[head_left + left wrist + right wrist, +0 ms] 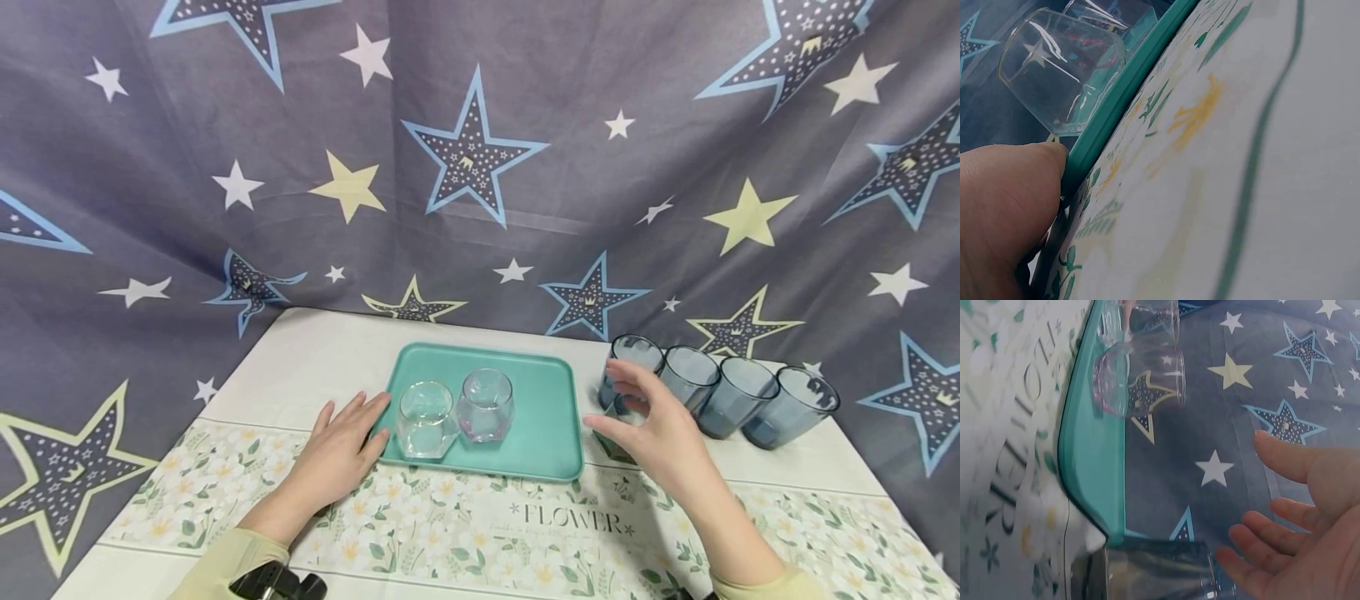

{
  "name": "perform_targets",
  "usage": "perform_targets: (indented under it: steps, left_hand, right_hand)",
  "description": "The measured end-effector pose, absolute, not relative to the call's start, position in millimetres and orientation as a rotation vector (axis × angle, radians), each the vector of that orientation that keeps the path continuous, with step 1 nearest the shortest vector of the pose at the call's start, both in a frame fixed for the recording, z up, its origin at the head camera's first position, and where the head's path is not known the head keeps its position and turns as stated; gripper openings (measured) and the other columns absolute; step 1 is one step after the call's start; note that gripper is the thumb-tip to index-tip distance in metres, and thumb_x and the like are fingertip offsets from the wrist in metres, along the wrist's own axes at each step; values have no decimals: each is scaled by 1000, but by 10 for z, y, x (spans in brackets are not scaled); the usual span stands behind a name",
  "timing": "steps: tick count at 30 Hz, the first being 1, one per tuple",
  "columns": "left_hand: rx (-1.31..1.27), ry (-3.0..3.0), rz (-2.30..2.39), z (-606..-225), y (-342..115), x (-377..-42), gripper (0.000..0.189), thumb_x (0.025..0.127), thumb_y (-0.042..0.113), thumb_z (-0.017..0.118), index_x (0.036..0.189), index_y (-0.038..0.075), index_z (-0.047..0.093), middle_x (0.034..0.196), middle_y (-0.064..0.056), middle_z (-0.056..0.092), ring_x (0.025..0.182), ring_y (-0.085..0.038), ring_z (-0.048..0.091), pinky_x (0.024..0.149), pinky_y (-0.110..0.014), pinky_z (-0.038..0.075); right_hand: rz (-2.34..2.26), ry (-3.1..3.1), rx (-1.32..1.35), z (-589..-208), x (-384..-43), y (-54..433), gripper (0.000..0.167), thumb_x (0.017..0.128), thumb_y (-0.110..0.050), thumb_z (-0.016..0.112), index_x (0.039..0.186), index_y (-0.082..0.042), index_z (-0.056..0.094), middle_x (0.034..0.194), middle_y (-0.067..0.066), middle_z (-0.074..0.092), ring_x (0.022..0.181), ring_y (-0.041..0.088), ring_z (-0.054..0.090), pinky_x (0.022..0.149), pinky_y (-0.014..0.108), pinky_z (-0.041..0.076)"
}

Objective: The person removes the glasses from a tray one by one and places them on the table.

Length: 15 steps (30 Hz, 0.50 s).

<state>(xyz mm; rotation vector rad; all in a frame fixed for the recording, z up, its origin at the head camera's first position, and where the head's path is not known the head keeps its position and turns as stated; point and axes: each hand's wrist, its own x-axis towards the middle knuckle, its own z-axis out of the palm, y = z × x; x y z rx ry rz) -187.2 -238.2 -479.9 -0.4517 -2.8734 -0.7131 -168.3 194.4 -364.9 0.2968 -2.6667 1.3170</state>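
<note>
A teal tray (542,417) lies on the table, carrying a clear glass (424,427) and a pink-tinted glass (486,408) side by side on its left half. My left hand (333,454) rests at the tray's left edge, fingers spread and thumb by the front left corner. To the right of the tray stands a greenish-grey glass (613,448), mostly hidden in the head view but plainer in the right wrist view. Just above that glass is my right hand (663,429), its fingers and thumb apart and nothing held between them.
Several blue tumblers stand in a slanting row at the back right, the rightmost tumbler (791,408) farthest from the tray. A floral runner (480,525) crosses the table's front. Behind the table hangs a grey curtain (570,208) printed with stars.
</note>
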Motion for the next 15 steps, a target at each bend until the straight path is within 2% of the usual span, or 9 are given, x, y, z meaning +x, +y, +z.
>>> perform_targets:
  steps: [8,15]
  left_hand:
    - [-448,-2881,-731,-4779,-2373,-1866,58,114,23,61,167,3,47,168,-18,50,160,-47,36,129,-73,7]
    - [-451,-2866,-730,-4784,-2366,-1867,58,114,24,61,166,2,48,167,-19,51,159,-48,37,129,-73,9]
  right_hand:
    - [1349,-2679,298,-3653,-1716,1780,77,93,-24,94,160,-12,56,156,12,62,139,36,62,117,53,51]
    - [1362,-2667,336,-3694,-1772,1681,76,91,-18,95,157,-10,58,154,11,63,137,32,64,117,50,51]
